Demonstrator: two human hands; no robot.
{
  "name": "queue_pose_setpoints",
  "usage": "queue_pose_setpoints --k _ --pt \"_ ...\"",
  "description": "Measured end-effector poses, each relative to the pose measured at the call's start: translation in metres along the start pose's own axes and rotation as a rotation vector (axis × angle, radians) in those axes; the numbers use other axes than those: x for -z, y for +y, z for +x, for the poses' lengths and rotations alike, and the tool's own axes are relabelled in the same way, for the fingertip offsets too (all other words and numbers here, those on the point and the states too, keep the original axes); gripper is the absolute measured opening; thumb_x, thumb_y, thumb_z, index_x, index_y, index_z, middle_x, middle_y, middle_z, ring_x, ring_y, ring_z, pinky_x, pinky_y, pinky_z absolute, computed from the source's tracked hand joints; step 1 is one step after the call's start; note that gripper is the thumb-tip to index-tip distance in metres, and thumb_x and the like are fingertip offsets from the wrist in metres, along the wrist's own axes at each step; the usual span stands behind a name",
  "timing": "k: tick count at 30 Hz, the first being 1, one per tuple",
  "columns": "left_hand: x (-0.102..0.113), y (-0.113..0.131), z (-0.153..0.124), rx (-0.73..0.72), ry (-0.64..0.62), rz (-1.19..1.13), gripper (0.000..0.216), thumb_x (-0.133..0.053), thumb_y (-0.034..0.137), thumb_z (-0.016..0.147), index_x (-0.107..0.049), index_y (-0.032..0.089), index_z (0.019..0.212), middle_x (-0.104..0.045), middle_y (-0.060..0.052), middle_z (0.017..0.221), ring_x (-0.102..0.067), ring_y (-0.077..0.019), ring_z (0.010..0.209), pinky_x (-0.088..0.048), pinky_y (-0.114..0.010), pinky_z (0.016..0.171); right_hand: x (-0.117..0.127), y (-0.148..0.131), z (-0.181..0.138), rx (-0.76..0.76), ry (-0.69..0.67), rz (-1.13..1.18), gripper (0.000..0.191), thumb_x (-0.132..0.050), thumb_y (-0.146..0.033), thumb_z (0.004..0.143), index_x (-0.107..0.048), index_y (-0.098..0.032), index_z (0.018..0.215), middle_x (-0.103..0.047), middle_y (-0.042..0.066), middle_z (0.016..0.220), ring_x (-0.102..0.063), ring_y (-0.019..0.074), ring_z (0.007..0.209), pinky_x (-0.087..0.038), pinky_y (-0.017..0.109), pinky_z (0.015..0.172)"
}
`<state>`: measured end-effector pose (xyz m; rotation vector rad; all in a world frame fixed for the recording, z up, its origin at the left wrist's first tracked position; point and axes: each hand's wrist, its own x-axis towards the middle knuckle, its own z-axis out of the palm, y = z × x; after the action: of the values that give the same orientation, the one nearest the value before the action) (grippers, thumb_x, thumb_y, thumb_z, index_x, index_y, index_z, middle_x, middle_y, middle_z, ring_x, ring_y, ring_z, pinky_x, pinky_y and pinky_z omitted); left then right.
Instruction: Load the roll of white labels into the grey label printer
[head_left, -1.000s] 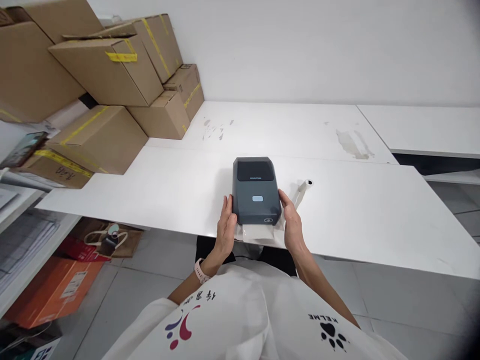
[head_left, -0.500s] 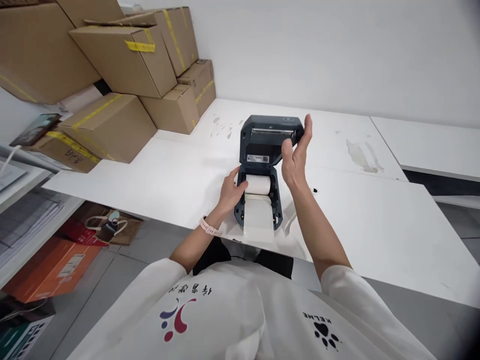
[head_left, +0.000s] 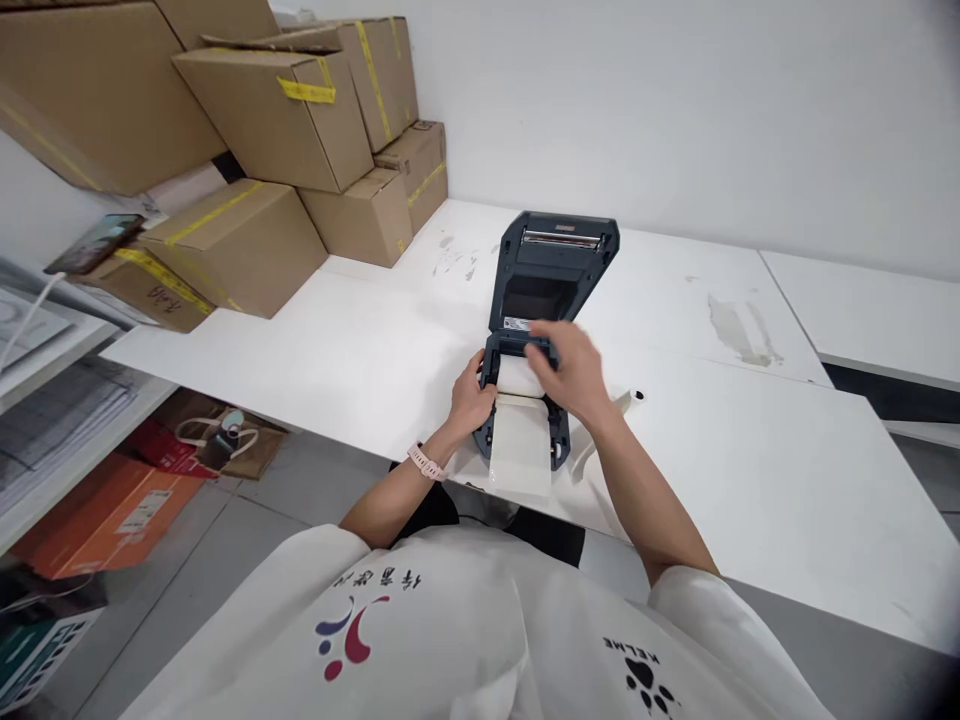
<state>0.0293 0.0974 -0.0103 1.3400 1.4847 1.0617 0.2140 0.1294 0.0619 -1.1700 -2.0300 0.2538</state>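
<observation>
A dark grey label printer (head_left: 559,265) sits at the near edge of the white table (head_left: 750,450) with its lid tipped up and back. Inside lies a white paper roll (head_left: 516,378), and a strip of its paper (head_left: 521,455) runs out over the front. My left hand (head_left: 469,395) is wrapped round the left side of the printer's base. My right hand (head_left: 574,370) hovers over the roll with its fingers bent down towards it. That hand is smeared by motion, so its grip is unclear.
Several taped cardboard boxes (head_left: 247,200) are stacked at the back left of the table. A small white tube (head_left: 626,400) lies just right of the printer. A phone (head_left: 94,243) rests on shelving at the left, with an orange box (head_left: 105,515) and a bag (head_left: 217,445) on the floor.
The printer went from closed to open as my right hand swung the lid up. That hand has let go of the lid and dropped onto the roll. My left hand stayed at the base.
</observation>
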Motion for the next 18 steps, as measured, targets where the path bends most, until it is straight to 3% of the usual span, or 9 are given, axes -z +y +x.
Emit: queue_pose_setpoints --k 3,5,7,10,13,15,18 --pt "-0.001 0.0 0.0 0.009 0.014 0.015 0.082 -0.055 0.011 0.076 -0.043 0.018 0.157 -0.056 -0.012 0.156 -0.057 -0.0321 0.14 -0.047 -0.046 0.116 -0.01 0.003 0.0 -0.066 -0.569 -0.131 0.064 -0.06 -0.036 0.093 -0.048 -0.017 0.152 -0.064 0.018 0.145 -0.06 0.0386 0.133 -0.05 0.054 0.106" --pt "-0.002 -0.001 0.001 0.012 0.016 0.01 0.082 -0.055 0.011 0.075 -0.044 0.018 0.156 -0.056 -0.012 0.157 -0.057 -0.0326 0.14 -0.047 -0.046 0.116 -0.018 0.006 0.013 -0.105 -0.794 -0.262 0.09 -0.069 -0.036 0.086 -0.029 -0.016 0.164 -0.056 0.021 0.154 -0.058 0.0427 0.135 -0.048 0.055 0.108" --pt "-0.002 -0.002 0.001 0.004 0.019 -0.004 0.082 -0.056 0.011 0.074 -0.045 0.017 0.156 -0.056 -0.013 0.157 -0.056 -0.0335 0.141 -0.047 -0.046 0.116 -0.027 0.008 0.027 -0.11 -0.911 -0.349 0.11 -0.074 -0.034 0.08 -0.011 -0.016 0.169 -0.053 0.023 0.156 -0.06 0.0451 0.133 -0.046 0.055 0.108" --pt "-0.004 -0.005 0.002 0.004 0.029 -0.03 0.083 -0.056 0.012 0.074 -0.045 0.017 0.155 -0.054 -0.013 0.158 -0.054 -0.0334 0.143 -0.047 -0.046 0.116 -0.028 0.007 0.039 -0.114 -0.97 -0.32 0.121 -0.077 -0.031 0.075 -0.002 -0.019 0.17 -0.056 0.022 0.154 -0.064 0.045 0.128 -0.05 0.053 0.103" --pt "-0.004 -0.007 0.002 0.009 0.025 -0.035 0.084 -0.056 0.013 0.074 -0.044 0.02 0.157 -0.052 -0.011 0.161 -0.053 -0.0325 0.144 -0.047 -0.045 0.116 0.0 0.007 0.037 -0.088 -0.932 -0.098 0.12 -0.078 -0.033 0.073 -0.008 -0.025 0.17 -0.047 0.017 0.163 -0.064 0.0398 0.13 -0.053 0.048 0.103" --pt "-0.003 -0.006 0.001 0.001 0.013 -0.016 0.084 -0.057 0.015 0.075 -0.042 0.02 0.158 -0.051 -0.011 0.162 -0.052 -0.0336 0.145 -0.046 -0.047 0.117 0.033 0.008 0.031 -0.022 -0.855 0.082 0.112 -0.08 -0.035 0.073 -0.021 -0.028 0.168 -0.044 0.012 0.166 -0.061 0.0359 0.134 -0.052 0.045 0.108" --pt "-0.001 -0.001 -0.002 0.01 0.007 0.018 0.084 -0.059 0.017 0.075 -0.043 0.02 0.157 -0.053 -0.011 0.16 -0.051 -0.0355 0.145 -0.044 -0.05 0.119 0.087 0.019 0.016 0.008 -0.63 0.269 0.089 -0.086 -0.036 0.069 -0.051 -0.029 0.15 -0.059 0.009 0.151 -0.061 0.0331 0.132 -0.05 0.044 0.111"
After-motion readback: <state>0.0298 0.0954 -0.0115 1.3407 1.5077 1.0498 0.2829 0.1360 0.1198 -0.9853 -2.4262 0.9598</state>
